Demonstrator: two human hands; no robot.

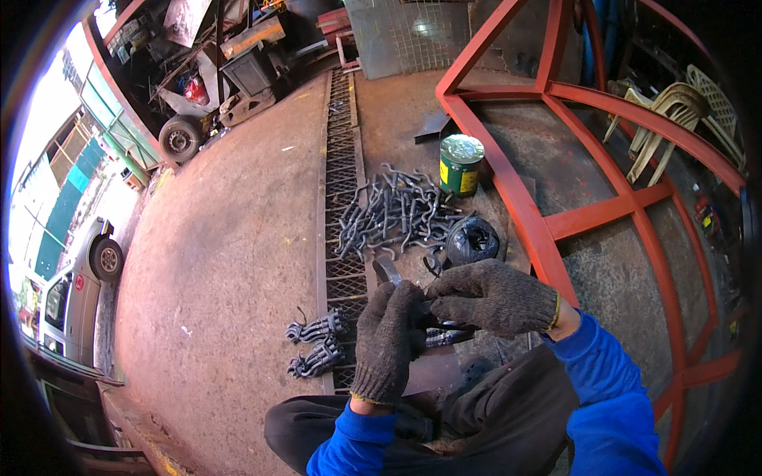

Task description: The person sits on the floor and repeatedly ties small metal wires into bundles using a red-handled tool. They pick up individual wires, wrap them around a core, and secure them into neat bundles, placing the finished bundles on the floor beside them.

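Grey knitted work gloves cover both of our hands, which meet just in front of our knees, near the lower end of the long strip of expanded metal mesh [343, 198] that runs up the floor. Left of that mesh lies bare, reddish-brown concrete floor [230, 262], dusty and worn, reaching out to a parked silver car [75, 293] and an open shopfront. Just left of the mesh's lower end sit two tied bundles of dark bent steel hooks [316, 343].

Our left hand [389, 341] is clenched around a small bunch of dark steel hook pieces [444, 335], gripping it from the left. Our right hand [492, 295] closes over the same bunch from above, fingers curled onto it. We judge these pieces stiff, fairly heavy for their size and rough at the ends, so a firm gloved grip around the straight middle of the bunch seems the safest hold; loose ones could slip apart.

Right of the mesh, a loose heap of the same grey bent hooks [397, 214] lies beside a coil of black binding wire [471, 239], with a green and yellow tin can [461, 164] above. Further right stands a red-painted steel frame [548, 230], and beyond it stacked cream plastic chairs [675, 119]. The room is an open, cluttered metal workshop.
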